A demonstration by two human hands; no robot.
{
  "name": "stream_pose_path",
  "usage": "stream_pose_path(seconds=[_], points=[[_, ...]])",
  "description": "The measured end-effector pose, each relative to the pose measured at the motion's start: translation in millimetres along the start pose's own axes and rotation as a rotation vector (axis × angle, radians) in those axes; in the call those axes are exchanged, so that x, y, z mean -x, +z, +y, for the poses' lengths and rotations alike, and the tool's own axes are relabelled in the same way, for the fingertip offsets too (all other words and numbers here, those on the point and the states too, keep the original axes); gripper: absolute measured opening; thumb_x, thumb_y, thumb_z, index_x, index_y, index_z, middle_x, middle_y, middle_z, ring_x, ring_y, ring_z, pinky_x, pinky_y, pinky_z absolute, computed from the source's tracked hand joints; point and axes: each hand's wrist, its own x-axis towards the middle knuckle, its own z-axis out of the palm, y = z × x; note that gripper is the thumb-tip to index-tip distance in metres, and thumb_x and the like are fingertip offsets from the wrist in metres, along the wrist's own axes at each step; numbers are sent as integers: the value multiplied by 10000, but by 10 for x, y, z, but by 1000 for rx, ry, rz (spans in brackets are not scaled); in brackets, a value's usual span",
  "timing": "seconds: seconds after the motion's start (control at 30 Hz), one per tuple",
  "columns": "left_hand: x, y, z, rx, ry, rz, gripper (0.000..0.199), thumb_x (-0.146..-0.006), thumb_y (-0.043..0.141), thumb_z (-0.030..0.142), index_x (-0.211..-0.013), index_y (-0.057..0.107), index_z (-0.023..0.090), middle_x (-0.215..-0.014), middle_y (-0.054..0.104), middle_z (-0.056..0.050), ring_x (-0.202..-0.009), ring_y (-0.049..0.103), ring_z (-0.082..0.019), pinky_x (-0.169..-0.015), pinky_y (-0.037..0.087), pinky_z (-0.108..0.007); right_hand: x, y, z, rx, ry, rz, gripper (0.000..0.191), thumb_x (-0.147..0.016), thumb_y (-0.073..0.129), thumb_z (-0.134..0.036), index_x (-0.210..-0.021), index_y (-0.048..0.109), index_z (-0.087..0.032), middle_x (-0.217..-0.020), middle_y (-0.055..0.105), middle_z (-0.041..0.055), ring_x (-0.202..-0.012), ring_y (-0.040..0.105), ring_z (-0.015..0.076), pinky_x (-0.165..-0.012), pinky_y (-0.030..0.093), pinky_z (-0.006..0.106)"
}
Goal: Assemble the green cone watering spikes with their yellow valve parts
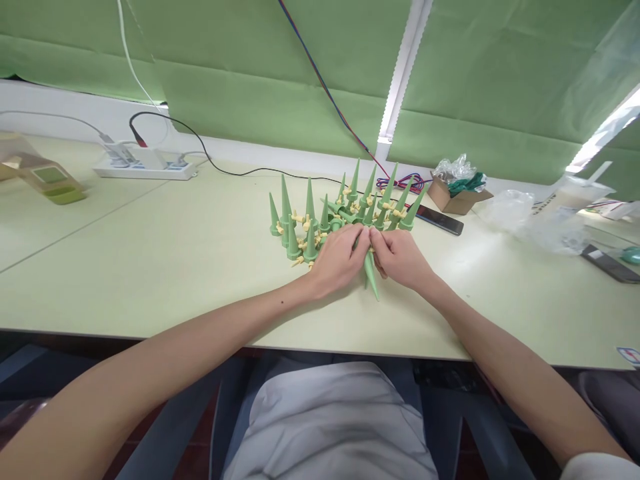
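Both the left hand and the right hand are pinched around the wide end of a green spike, its tip angled toward the person above the table. Most standing spikes behind look already fitted with yellow pieces; a few lying spikes seem unfinished, though fingers hide some.
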Motion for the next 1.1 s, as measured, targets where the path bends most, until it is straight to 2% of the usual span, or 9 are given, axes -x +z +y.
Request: stream_pose_path(seconds=[0.1, 0.2, 0.4, 0.5, 0.63, 0.73, 0.9, 1.0, 1.1], points=[[-3, -15, 6, 64, -14, -13, 348, -1027, 311, 355, -741, 431, 196, -773, 576, -28, -725, 511, -151, -721, 388, -286, -6, 23, 18, -35, 13, 42, 607, -1025, 324, -500, -489, 356, -218, -410, 456, 2, -439, 451, 128, -543, 370, 287], [6, -10, 10, 185, -94, -24, 407, -1032, 269, 452, -756, 433, 201, -719, 552, -12, -693, 521, -145, -685, 400, -278, -10, 46, 35, -69, 7, 84, 616, -1002, 323, -587, -514, 382, -216, -427, 476, 2, -448, 459, 132, -529, 372, 283], [-11, 22, -34, 467, -279, -29, 459, -987, 275, 613, -786, 407, 223, -618, 436, 19, -505, 454, -116, -511, 391, -276, -6, 55, 49, -142, 26, 192, 592, -976, 338, -645, -568, 396, -219, -466, 478, -2, -464, 473, 139, -511, 382, 277], [-45, 11, -60, 591, -356, -59, 506, -961, 319, 649, -718, 419, 217, -580, 413, 19, -447, 437, -107, -436, 346, -271, -3, 56, 56, -194, 36, 234, 560, -976, 338, -642, -606, 389, -224, -489, 457, -8, -471, 470, 139, -502, 382, 275], [-73, -11, -41, 702, -435, -169, 618, -962, 309, 643, -536, 387, 203, -442, 331, 19, -380, 386, -93, -418, 327, -260, 3, 63, 60, -255, 28, 237, 523, -982, 346, -623, -644, 387, -227, -520, 448, -15, -470, 465, 135, -493, 388, 271], [-80, -21, -12, 815, -562, -279, 715, -945, 234, 690, -460, 403, 192, -407, 376, -13, -354, 363, -85, -385, 305, -249, 5, 67, 59, -293, 27, 197, 513, -979, 353, -625, -660, 407, -227, -532, 463, -13, -460, 468, 133, -477, 390, 268], [-98, -31, -40, 958, -670, -446, 746, -921, 280, 698, -490, 544, 149, -444, 493, -54, -370, 433, -97, -356, 291, -229, -1, 66, 77, -379, 30, 186, 501, -971, 382, -623, -666, 420, -228, -530, 466, -21, -422, 465, 127, -440, 380, 266], [-102, -26, -69, 1033, -706, -528, 773, -928, 240, 692, -523, 583, 130, -480, 542, -84, -358, 445, -109, -345, 288, -238, -10, 65, 102, -342, 23, 201, 499, -976, 382, -614, -666, 422, -224, -522, 441, -27, -434, 440, 124, -456, 365, 266], [-100, -19, -79, 1092, -742, -558, 795, -939, 209, 680, -568, 614, 105, -553, 598, -112, -359, 466, -113, -346, 292, -241, -26, 68, 135, -275, -1, 219, 498, -988, 372, -596, -663, 404, -219, -531, 404, -32, -470, 396, 119, -490, 337, 266]])
